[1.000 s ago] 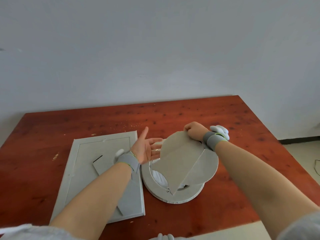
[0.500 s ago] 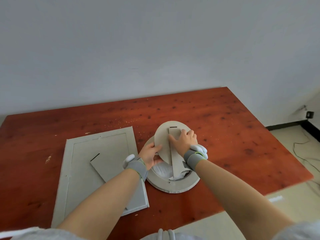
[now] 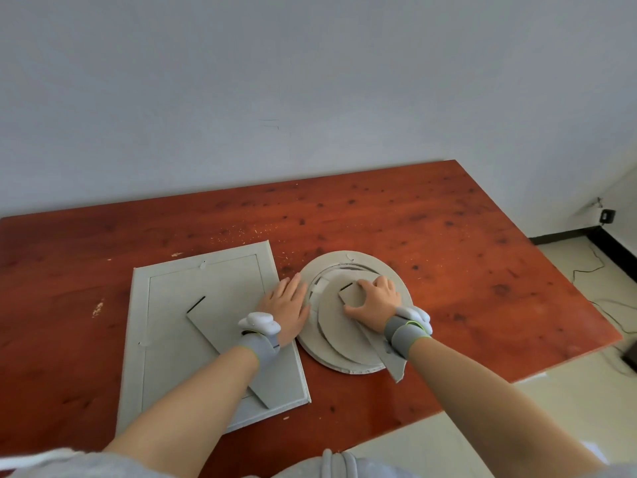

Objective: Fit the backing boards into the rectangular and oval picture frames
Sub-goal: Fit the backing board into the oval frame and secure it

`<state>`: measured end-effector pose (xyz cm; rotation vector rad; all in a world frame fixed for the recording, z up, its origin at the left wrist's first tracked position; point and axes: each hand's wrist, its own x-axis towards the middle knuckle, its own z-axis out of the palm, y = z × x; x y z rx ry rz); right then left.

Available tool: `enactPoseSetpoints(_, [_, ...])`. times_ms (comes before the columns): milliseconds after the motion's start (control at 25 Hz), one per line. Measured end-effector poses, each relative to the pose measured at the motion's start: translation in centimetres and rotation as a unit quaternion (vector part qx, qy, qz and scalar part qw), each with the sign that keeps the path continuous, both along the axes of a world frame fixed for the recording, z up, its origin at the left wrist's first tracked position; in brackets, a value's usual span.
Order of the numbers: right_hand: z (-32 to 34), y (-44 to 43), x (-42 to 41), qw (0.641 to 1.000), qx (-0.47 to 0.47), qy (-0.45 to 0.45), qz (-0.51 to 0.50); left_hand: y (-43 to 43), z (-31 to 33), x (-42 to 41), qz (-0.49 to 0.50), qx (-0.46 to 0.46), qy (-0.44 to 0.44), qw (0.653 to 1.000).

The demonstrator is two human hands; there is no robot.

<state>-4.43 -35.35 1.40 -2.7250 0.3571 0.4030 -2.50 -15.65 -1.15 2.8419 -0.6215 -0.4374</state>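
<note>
The oval frame lies face down on the red-brown table. The oval backing board lies on it, shifted toward its near left, with a gap showing at the far rim. My right hand presses on the board and grips its fold-out stand flap. My left hand lies flat, fingers together, on the frame's left rim. The rectangular frame rests face down to the left, its backing board sitting inside it with its stand leg on top.
The table runs back to a plain wall; its right and near edges drop to a tiled floor. Cables and a small black plug lie on the floor at the right.
My right hand has lowered the oval backing board from upright to lying on the oval frame. My left hand has gone from open, palm up, to flat on the frame's left rim.
</note>
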Motion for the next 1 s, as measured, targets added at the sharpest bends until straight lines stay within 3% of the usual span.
enactPoseSetpoints(80, [-0.9, 0.8, -0.2, 1.000, -0.002, -0.025, 0.001, 0.5, -1.2, 0.0, -0.033, 0.036, 0.005, 0.999])
enactPoseSetpoints(760, [-3.1, 2.0, 1.7, 0.997, 0.014, -0.079, -0.018, 0.8, -1.8, -0.1, -0.057, 0.035, -0.014, 0.998])
enactPoseSetpoints(1000, [-3.0, 1.6, 2.7, 0.999, 0.011, -0.032, -0.016, 0.5, -1.8, 0.0, -0.056, 0.061, -0.005, 0.997])
